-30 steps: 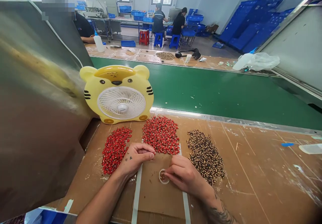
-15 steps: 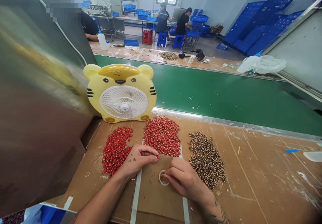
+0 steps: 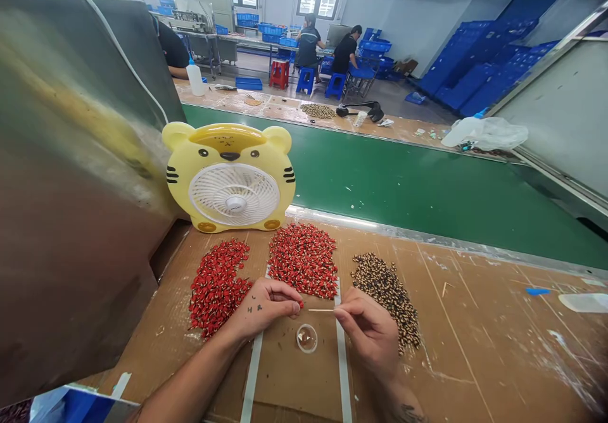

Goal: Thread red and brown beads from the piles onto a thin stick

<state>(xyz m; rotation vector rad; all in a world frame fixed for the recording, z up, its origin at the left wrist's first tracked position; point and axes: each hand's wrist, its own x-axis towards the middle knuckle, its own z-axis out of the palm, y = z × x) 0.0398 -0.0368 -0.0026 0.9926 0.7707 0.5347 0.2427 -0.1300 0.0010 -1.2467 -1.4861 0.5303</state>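
My left hand [image 3: 266, 308] pinches a small red piece at its fingertips, just below the middle red pile [image 3: 304, 259]. My right hand [image 3: 368, 328] pinches a thin pale stick [image 3: 320, 310] that points left toward the red piece. A small clear round dish [image 3: 306, 338] sits on the cardboard sheet [image 3: 294, 372] between and below the hands. A second red pile [image 3: 217, 284] lies to the left. A pile of dark speckled pieces [image 3: 387, 296] lies beside my right hand.
A yellow tiger-shaped fan [image 3: 230, 179] stands behind the piles. A green conveyor belt [image 3: 427, 182] runs beyond the bench edge. A metal panel [image 3: 71, 176] walls the left side. Other people sit at far tables among blue crates [image 3: 475, 62].
My right hand left the clear dish and rose, now holding the thin stick toward the left hand. The left hand stayed by the red pile with a red piece pinched.
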